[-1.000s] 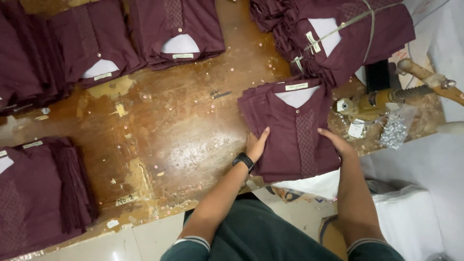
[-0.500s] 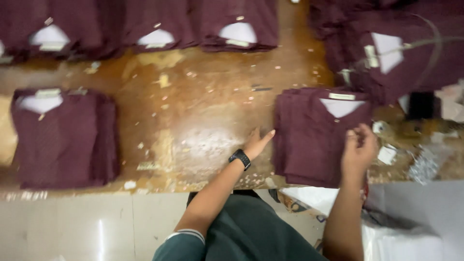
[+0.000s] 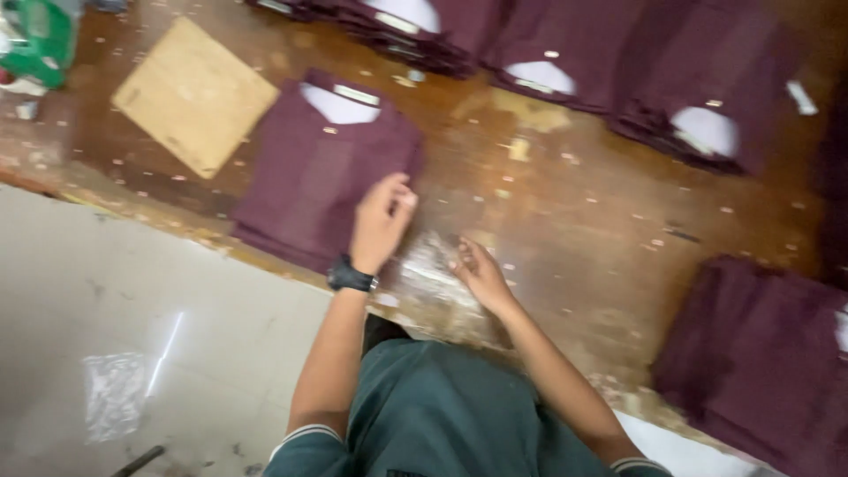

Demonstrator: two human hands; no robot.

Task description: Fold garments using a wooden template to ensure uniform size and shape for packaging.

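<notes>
The left hand [image 3: 382, 221], with a dark watch [image 3: 351, 277] on its wrist, hovered at the right edge of a folded maroon shirt [image 3: 318, 172], its fingers [image 3: 399, 196] curled loosely and bunched together just at the cloth; the blur made it impossible to tell whether they pinched the fabric or only brushed it. That shirt lay flat on the worn brown tabletop [image 3: 574, 221], collar away from the person, with a white card showing in the neck opening, and it stretched out to the left of and beyond those fingers. The right hand [image 3: 479, 272] rested low on the tabletop, just to the right of the left hand and apart from it, its fingers [image 3: 459, 261] released and half spread, holding nothing, their tips beside a shiny scuffed patch of the wood. Past the fingers of both hands, along the far edge, a row of folded maroon shirts [image 3: 565, 62] lay side by side. Well off to the right of the right hand sat another stack of maroon shirts [image 3: 760, 353]. Beyond the near shirt, to the left, lay a square tan board [image 3: 194, 93]. A clear plastic bag [image 3: 115, 393] lay on the pale floor [image 3: 132, 291] below the table's edge.
</notes>
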